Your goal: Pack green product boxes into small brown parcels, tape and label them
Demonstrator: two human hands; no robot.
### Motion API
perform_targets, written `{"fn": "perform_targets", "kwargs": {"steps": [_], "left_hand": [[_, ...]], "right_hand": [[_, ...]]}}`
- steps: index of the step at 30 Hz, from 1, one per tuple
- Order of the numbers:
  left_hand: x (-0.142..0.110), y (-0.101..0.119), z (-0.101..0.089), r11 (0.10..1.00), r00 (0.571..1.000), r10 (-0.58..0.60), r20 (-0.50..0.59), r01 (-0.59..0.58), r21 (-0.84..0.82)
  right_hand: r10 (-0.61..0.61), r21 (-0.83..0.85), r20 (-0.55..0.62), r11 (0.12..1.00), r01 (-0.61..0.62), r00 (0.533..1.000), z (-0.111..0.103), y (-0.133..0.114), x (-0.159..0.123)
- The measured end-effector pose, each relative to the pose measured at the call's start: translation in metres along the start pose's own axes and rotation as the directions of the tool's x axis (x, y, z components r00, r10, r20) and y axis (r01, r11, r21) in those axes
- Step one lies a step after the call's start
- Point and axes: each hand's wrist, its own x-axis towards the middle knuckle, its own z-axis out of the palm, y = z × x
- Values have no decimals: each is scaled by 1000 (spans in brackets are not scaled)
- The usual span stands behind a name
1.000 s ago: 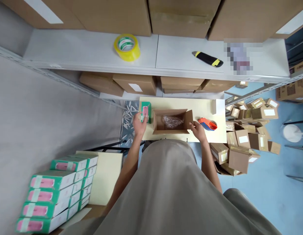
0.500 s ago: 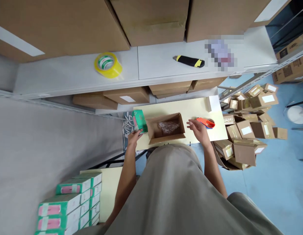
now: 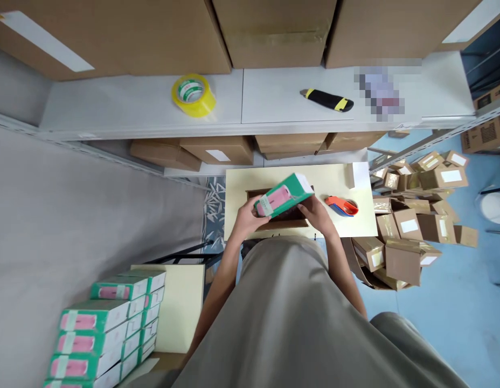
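Observation:
A green box with a pink picture (image 3: 279,198) is held tilted above an open cardboard box (image 3: 288,225) on the cream table. My left hand (image 3: 248,218) grips its left end. At its right end, my right hand (image 3: 317,214) closes on the lower corner. The green box covers most of the cardboard box's opening, so the inside is largely hidden. Just right of my right hand lies an orange and blue tape dispenser (image 3: 342,206).
On the shelf (image 3: 145,116) ahead lie a yellow tape roll (image 3: 193,96) and a utility knife (image 3: 327,100). Stacked green boxes (image 3: 82,342) stand at lower left. Many small cartons (image 3: 407,256) are heaped at right. A white box (image 3: 358,175) sits at the table's back right.
The green box has risen from the table's left side to above the cardboard box, carried by my left hand. My right hand has moved left onto it.

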Motion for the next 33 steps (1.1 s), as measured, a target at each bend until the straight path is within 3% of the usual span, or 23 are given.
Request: {"fn": "perform_targets", "kwargs": {"steps": [3, 6, 12, 17, 20, 23, 25, 27, 30, 33], "left_hand": [[0, -2, 3, 938, 993, 113, 39, -120, 326], [3, -2, -4, 839, 985, 159, 72, -173, 516], [19, -13, 0, 762, 986, 115, 116, -163, 626], [22, -24, 13, 728, 985, 111, 132, -171, 664], [9, -28, 10, 718, 977, 211, 43, -184, 672], [-10, -33, 2, 725, 939, 310, -151, -130, 676], [-20, -38, -2, 746, 911, 295, -287, -32, 665], [-25, -45, -2, 774, 905, 206, -372, 82, 628], [-25, -53, 2, 798, 925, 27, -379, 209, 566], [-28, -58, 3, 808, 920, -20, -391, 246, 536]], "right_hand": [[-22, -61, -21, 998, 21, 1000, -11, 7, 1], [-85, -141, 67, 986, 94, 994, -8, 9, 4], [5, -492, 128, 869, 59, 992, 13, 7, 18], [-3, -569, 143, 818, 85, 990, 18, 11, 24], [-67, -546, 122, 829, 124, 990, 12, 17, 15], [-174, -554, -39, 823, 124, 984, 0, 29, 1], [-183, -545, -185, 836, 54, 966, -9, 39, -6], [-105, -488, -256, 872, -35, 961, -15, 47, -11], [85, -369, -136, 920, -130, 987, -17, 49, -13], [179, -319, -15, 932, -174, 984, -10, 39, -14]]}}
